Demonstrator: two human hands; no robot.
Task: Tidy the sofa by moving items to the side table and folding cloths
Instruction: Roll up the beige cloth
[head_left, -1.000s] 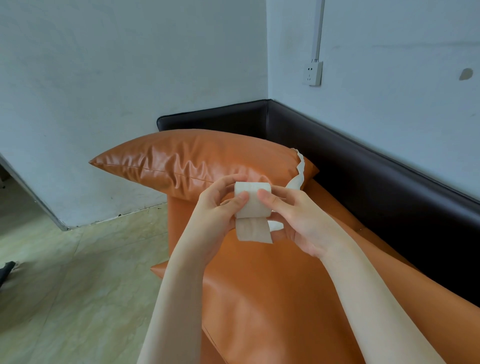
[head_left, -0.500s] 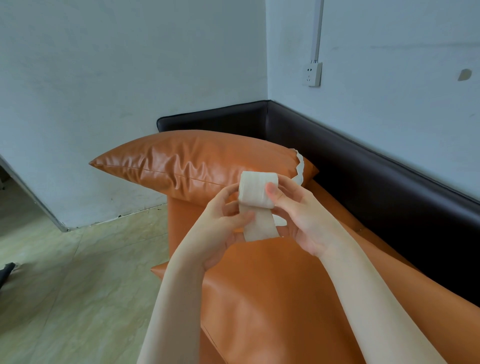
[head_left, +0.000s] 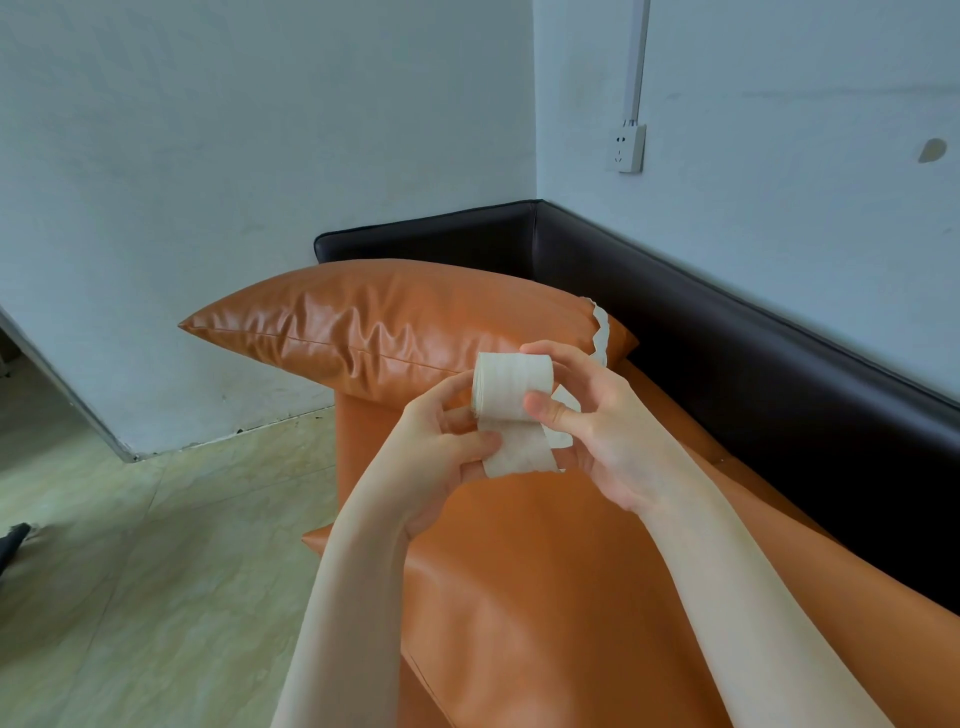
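Held up above the orange sofa seat, a small roll of white cloth strip is kept between both hands, just in front of the orange cushion. The left hand is curled, and the loose tail hanging from the roll is pinched by its thumb. The right hand is wrapped around the roll, with the thumb pressed on the front. The material is judged to be very light, soft and limp, not fragile, but easily unwound if the tail is released. A hold around the roll body with the free end trapped is judged best. A further length lies over the cushion corner.
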